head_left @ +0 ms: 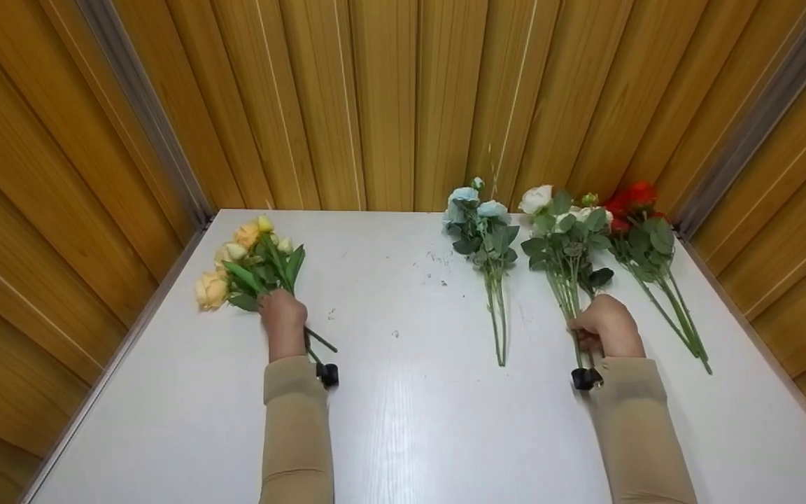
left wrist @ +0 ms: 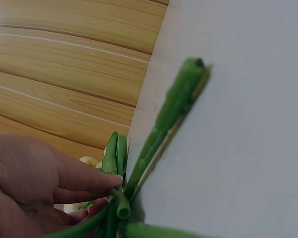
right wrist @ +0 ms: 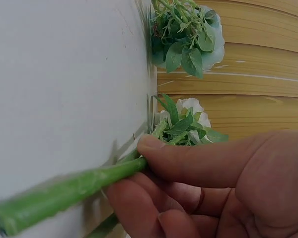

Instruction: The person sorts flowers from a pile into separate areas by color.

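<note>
- Left hand, left of centre in the head view: thumb and fingers clamped round the stems of the yellow flowers, whose blooms point to the upper left and whose stem ends reach toward the lower right
- In the left wrist view, a thick green stem end slants up past those fingers, near the middle of the frame
- Right hand, right of centre in the head view: thumb and fingers pinch the stems of the white flowers, blooms toward the top of the frame
- Blue flowers lie just left of the white bunch, red flowers just right of it, leaves close together
- All four bunches are over the white table, below the wood-patterned wall that fills the upper frame
- Tan sleeves enter from the bottom edge
</note>
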Available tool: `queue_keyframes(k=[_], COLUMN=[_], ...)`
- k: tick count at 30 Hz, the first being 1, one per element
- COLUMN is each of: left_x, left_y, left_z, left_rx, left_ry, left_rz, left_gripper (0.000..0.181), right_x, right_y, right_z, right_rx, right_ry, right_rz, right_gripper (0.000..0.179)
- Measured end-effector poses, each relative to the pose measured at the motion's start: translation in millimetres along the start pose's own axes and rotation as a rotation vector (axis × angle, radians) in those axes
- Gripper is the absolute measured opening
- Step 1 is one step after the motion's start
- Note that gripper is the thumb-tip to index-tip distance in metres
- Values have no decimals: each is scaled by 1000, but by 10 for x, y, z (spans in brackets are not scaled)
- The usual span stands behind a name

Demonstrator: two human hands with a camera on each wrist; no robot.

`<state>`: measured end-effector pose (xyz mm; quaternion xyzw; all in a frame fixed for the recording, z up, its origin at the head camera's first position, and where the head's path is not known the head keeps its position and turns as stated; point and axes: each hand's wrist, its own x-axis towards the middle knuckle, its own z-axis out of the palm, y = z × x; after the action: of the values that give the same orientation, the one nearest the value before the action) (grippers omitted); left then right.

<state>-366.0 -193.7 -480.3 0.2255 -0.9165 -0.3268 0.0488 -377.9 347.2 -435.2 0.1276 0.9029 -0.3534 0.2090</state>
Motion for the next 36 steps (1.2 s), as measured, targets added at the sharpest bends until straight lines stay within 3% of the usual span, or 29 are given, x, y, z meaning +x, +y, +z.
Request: queue_keyframes(k=[6,13,20,23,29,36], left_x=[0,1,3,-4,-11,-39], left_y=[44,43,41,45,124,361], left_z=[7,-70,-187,-229,-264,-280], left_rx=[-12,-184,-274,-381,-663,-897], left_ry=[26,15,-52,-91,-120,-176], left_rz=[-17,-84,-195,-227,-203,-178], left_gripper=[27,30,25,30,32,24], right_x=[-12,-21,-51,-77,-141,-244], right_y=[-24,-13,2,-6,-74,-321], right_z=[-24,-33,-40,-35,-61,-16], right_rx=[-3,20,2,7,-69,-230], right_ry=[-23,-25,-17,-12,11,171], right_rz=[21,17,0,1,-4,-74], right_gripper=[21,22,26,29,33,43])
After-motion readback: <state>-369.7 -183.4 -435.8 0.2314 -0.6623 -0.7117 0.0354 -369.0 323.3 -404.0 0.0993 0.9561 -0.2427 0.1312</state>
